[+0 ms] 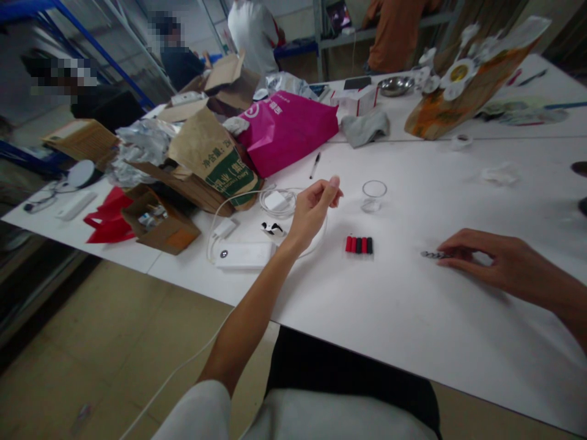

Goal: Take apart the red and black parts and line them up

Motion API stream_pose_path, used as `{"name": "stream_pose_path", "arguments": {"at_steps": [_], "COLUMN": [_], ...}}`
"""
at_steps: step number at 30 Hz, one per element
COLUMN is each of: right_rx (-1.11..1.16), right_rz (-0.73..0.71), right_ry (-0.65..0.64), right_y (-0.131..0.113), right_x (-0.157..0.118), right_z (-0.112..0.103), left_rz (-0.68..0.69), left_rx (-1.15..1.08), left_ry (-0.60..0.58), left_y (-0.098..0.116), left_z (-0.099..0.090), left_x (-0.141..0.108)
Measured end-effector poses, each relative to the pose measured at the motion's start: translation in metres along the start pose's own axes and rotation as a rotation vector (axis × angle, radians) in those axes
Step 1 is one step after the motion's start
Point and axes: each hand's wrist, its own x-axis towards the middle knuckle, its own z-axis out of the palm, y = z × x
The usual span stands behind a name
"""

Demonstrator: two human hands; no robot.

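My left hand point(314, 211) is raised above the table with its fingers curled in toward the thumb. Whether anything sits between those fingertips I cannot make out. At the right, my right hand point(481, 256) pinches a short row of small round silver pieces point(430, 254), close to the table surface; their exact kind is unclear. Between the hands lies a clear pack of red and black thread spools point(359, 245). Behind it stands a small clear round container point(372, 205), with a thin ring shape point(375, 188) at its top.
A white power bank point(245, 255), a charger point(225, 228) and a looped white cable lie left of my left arm. Farther back are a magenta bag point(293, 131), a brown paper bag point(202, 146), a pen point(315, 165) and a grey cloth point(365, 127). Several people are beyond the table.
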Motion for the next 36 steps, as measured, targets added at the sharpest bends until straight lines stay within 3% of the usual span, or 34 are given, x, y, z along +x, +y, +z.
{"name": "stream_pose_path", "arguments": {"at_steps": [36], "right_rx": [-0.023], "right_rz": [0.105], "right_ry": [-0.037], "right_y": [-0.004], "right_x": [-0.004], "right_z": [-0.011], "left_rz": [-0.03], "left_rx": [0.021], "left_ry": [0.009], "left_y": [0.0], "left_z": [-0.001], "left_x": [0.0]}}
